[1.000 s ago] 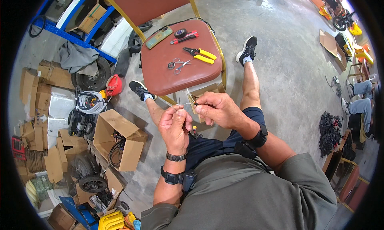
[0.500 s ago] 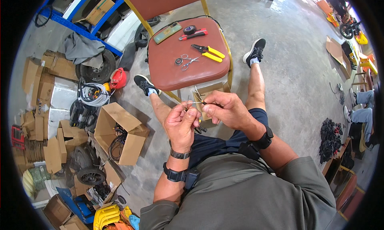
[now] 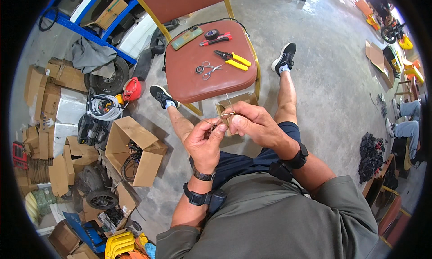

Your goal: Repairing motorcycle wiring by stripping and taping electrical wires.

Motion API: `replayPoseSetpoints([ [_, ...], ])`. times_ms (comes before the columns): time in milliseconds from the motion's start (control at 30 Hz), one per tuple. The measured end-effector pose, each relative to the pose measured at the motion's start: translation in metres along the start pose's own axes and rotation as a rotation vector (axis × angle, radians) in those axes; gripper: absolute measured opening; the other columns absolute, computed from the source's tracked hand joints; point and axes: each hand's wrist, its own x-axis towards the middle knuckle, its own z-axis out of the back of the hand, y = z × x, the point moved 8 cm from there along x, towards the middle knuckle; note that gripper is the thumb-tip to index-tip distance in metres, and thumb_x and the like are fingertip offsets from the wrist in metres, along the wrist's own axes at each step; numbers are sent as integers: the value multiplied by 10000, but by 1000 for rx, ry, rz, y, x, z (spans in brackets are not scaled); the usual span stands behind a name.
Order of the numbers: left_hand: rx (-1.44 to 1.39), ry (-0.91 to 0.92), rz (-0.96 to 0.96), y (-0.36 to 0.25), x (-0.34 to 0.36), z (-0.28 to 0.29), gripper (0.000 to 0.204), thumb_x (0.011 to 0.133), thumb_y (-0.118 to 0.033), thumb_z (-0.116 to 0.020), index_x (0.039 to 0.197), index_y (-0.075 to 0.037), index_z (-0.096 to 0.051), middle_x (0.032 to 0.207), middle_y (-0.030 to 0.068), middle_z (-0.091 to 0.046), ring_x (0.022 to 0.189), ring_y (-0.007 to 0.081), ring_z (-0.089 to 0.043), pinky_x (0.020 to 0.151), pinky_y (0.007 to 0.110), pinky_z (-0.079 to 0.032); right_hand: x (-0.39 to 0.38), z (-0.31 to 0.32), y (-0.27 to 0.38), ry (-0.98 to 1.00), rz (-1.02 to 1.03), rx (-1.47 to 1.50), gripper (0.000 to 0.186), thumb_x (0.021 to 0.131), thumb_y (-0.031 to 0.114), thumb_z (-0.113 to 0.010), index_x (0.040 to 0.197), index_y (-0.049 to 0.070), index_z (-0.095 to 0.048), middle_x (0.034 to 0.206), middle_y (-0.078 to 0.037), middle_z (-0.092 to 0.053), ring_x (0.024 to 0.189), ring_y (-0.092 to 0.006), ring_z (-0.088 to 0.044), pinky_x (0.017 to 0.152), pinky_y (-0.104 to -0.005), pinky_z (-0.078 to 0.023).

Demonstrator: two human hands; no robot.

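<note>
My left hand (image 3: 206,142) and my right hand (image 3: 255,124) meet in front of a chair, fingers pinched close together. Between the fingertips runs a thin wire (image 3: 225,115), gripped from both sides. One thin pale end (image 3: 228,98) pokes up above the right fingertips. Inside the fingers, the wire's details are too small to make out. On the brown chair seat (image 3: 189,85) ahead lie yellow-handled wire strippers (image 3: 237,61), scissors (image 3: 211,70), a small ring-shaped roll (image 3: 199,70), a red and black utility knife (image 3: 216,39), a black tape roll (image 3: 212,34) and a phone (image 3: 187,38).
An open cardboard box (image 3: 135,151) with black cables stands on the floor at my left. Beyond it are a coiled white hose (image 3: 105,108), a red helmet (image 3: 132,89) and a wheel (image 3: 110,76). A smaller box (image 3: 245,98) sits below the seat. Another person's legs (image 3: 407,121) show far right.
My hands have turned slightly and drawn closer together around the wire. The upright wire end now leans the other way above the right fingers. The view has shifted slightly.
</note>
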Motion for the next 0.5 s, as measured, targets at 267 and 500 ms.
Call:
replayPoseSetpoints([
  [267, -58, 158, -24, -17, 1, -12, 271, 867, -33, -579, 1112, 77, -620, 965, 162, -671, 823, 170, -611, 705, 265, -463, -2, 10, 5, -6, -27, -60, 270, 987, 257, -501, 1077, 30, -616, 730, 16, -573, 637, -46, -492, 566, -205, -416],
  [500, 35, 163, -9, -16, 3, -13, 261, 882, -68, -563, 1079, 85, -639, 980, 166, -671, 739, 146, -556, 664, 254, -430, 0, 10, 5, -35, -8, -3, 161, 937, 152, -550, 893, 21, -632, 698, 3, -593, 628, -40, -518, 549, -207, -422],
])
